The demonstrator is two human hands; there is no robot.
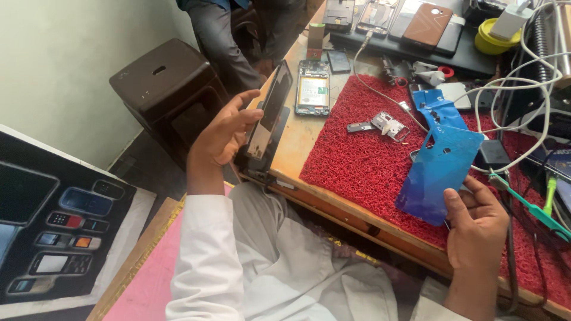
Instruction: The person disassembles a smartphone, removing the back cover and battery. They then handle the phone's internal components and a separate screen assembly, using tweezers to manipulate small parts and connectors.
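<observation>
The left hand (223, 134) was raised over the near left edge of the desk (297, 142), its fingers closed around a dark phone body (270, 116) held tilted on its long edge, the glossy face turned toward the camera. The right hand (476, 217) grasped the lower end of a blue back cover (440, 163), thumb on top and fingers beneath, holding it above the red mat (363, 160). The two held items were well apart, with bare mat between them.

On the desk just beyond the dark phone body lay an opened phone (313, 88) showing its battery and boards. Loose metal brackets (383, 125) rested on the red mat between the hands, nearer the far side. Behind the blue back cover, white cables (523, 77) crossed over a small black adapter (492, 153), and green tweezers (529, 208) lay just to the right of the right hand. A tray of further phones (410, 24) and a yellow tub (489, 37) stood along the far edge. A brown plastic stool (163, 83) stood on the floor left of the desk, beside another person's leg (223, 35).
</observation>
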